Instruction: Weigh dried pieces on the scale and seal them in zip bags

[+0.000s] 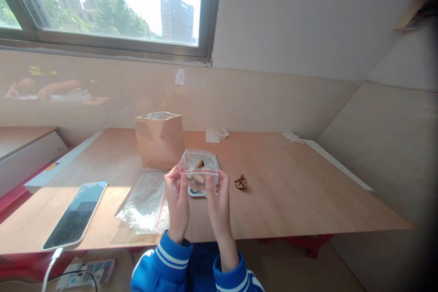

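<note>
Resting between fingers (224, 186): zip bag (199, 169)

Both sleeved arms (169, 258) are reaching in from the near side, wrists (226, 246) showing bare. The left hand (177, 200) and right hand (219, 200) are pinching side by side, slightly apart, thumbs (184, 187) pointing far, fingers (225, 183) curling along the outer sides.

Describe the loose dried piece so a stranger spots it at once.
Above the wooden table, find the right hand gripping a clear zip bag. To its right lies a crinkled brown dried piece, loose on the wood, unlike the bagged pieces.
</note>
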Tool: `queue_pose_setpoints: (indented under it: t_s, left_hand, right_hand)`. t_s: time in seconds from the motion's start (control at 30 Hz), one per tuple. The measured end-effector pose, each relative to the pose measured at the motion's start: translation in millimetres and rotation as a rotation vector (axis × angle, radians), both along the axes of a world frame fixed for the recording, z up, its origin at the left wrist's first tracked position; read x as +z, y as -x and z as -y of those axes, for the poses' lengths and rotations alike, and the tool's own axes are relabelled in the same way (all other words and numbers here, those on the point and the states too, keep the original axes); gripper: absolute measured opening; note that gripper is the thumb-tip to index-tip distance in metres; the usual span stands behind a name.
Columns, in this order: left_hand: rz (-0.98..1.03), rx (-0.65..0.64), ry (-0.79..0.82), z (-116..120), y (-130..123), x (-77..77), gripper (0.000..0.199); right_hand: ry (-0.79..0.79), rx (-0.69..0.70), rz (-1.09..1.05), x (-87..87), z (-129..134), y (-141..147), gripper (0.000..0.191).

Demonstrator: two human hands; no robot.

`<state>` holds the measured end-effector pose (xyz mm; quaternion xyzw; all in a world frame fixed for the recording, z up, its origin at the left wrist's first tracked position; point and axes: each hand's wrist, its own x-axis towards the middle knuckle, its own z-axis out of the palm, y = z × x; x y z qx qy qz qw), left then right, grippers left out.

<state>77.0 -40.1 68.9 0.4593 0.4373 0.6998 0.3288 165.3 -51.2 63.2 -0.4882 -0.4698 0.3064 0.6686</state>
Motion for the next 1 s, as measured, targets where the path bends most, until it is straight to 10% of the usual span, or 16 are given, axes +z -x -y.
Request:
queue_pose_setpoints:
  t_s: [0.27,0.47,0.73,1.0]
  left_hand:
    - [-0.08,-0.079,0.157,4,12,-22.9,0.047]
    - [-0.084,-0.416,0.175,1,22,-31.4,0.034]
    - [-0.023,-0.128,0.191,9,21,-22.6,0.029]
    - [0.037,-0.231,0.18,14,29,-13.5,0.026]
  right_hand:
    - [-0.035,-0.001,0.219,3.1,14,-50,0.028]
    - [-0.034,0.156,0.441,-1.1,16,-65,0.03]
    - [0.064,0.014,0.27,-3.1,16,-70,0.031]
    - [0.07,0.096,0.046,-10.6,16,-79,0.031]
